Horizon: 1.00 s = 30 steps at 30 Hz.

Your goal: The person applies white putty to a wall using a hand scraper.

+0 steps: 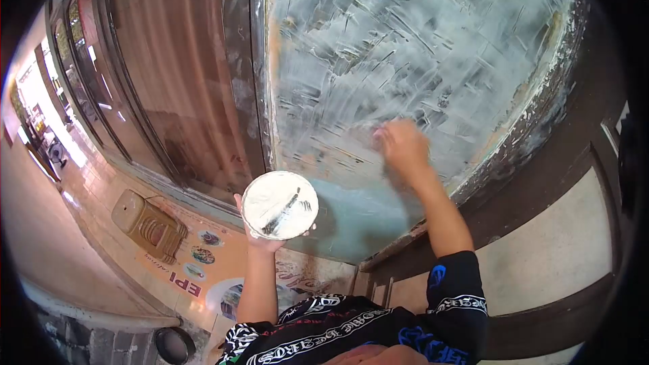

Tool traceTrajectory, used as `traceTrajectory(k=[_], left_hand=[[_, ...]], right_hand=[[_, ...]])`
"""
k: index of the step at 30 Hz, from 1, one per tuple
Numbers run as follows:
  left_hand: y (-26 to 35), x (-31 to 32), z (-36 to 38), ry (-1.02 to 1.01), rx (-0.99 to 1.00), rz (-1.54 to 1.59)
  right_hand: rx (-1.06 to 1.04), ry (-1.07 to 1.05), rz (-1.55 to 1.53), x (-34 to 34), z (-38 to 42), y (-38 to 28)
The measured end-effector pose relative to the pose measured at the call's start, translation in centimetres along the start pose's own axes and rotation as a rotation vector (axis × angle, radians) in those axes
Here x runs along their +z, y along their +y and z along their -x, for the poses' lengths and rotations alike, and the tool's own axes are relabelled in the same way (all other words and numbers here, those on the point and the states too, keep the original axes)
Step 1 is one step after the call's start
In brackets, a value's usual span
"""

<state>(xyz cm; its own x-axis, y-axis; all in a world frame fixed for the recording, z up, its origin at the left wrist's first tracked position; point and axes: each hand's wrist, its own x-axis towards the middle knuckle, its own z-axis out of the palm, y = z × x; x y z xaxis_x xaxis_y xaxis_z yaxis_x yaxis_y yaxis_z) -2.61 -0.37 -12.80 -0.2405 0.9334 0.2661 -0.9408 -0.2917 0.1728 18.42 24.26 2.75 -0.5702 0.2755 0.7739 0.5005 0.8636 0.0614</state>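
Observation:
My left hand [265,243] supports a round container of white paste [270,196] from below, its fingers wrapped around the edge. A dark streak crosses the paste, and the container's sides are mostly hidden from above. My right hand [407,150] is closed near the lower middle of a grey-green panel [405,40] smeared with white streaks. Its fingers curl toward the surface, and I cannot make out what they hold. Below that hand, a strip of the panel [351,220] is smoother and bluish green.
A brown plastic stool [145,223] stands at left on a printed floor sheet [203,274]. A glass door with a brown curtain [169,61] borders the panel on the left. Dark wood framing [541,230] is on the right. A dark round container [174,345] sits at lower left.

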Motion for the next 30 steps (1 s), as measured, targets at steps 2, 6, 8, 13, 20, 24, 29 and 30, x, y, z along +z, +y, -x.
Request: traceTrajectory(k=[2,6,8,13,20,24,29,30], left_hand=[[0.2,-0.4,0.2,0.031,0.029,-0.062],[0.2,-0.2,0.4,0.054,0.036,-0.044],[0.0,0.0,0.7,0.072,0.046,-0.063],[-0.3,-1.0,1.1,0.088,0.038,-0.084],[0.1,-0.2,1.5,-0.05,0.026,-0.071],[0.7,-1.1,2.1,0.015,0.043,-0.074],[1.2,-0.6,2.6,0.031,0.067,-0.005],[1.3,-0.4,2.6,0.039,0.06,0.003]], right_hand=[[0.043,0.195,-0.035,-4.4,-2.7,1.4],[0.27,0.286,-0.234,-10.4,-3.3,0.5],[0.178,0.198,-0.244,-8.1,-1.0,-0.5],[-0.048,-0.259,-0.122,2.9,5.1,-2.7],[-0.046,0.16,-0.02,-1.7,-3.4,-0.3],[0.043,0.212,-0.119,-4.0,-3.5,-1.9],[-0.121,-0.21,-0.117,4.6,3.8,-4.2],[-0.121,-0.212,-0.119,5.5,4.1,-4.2]])
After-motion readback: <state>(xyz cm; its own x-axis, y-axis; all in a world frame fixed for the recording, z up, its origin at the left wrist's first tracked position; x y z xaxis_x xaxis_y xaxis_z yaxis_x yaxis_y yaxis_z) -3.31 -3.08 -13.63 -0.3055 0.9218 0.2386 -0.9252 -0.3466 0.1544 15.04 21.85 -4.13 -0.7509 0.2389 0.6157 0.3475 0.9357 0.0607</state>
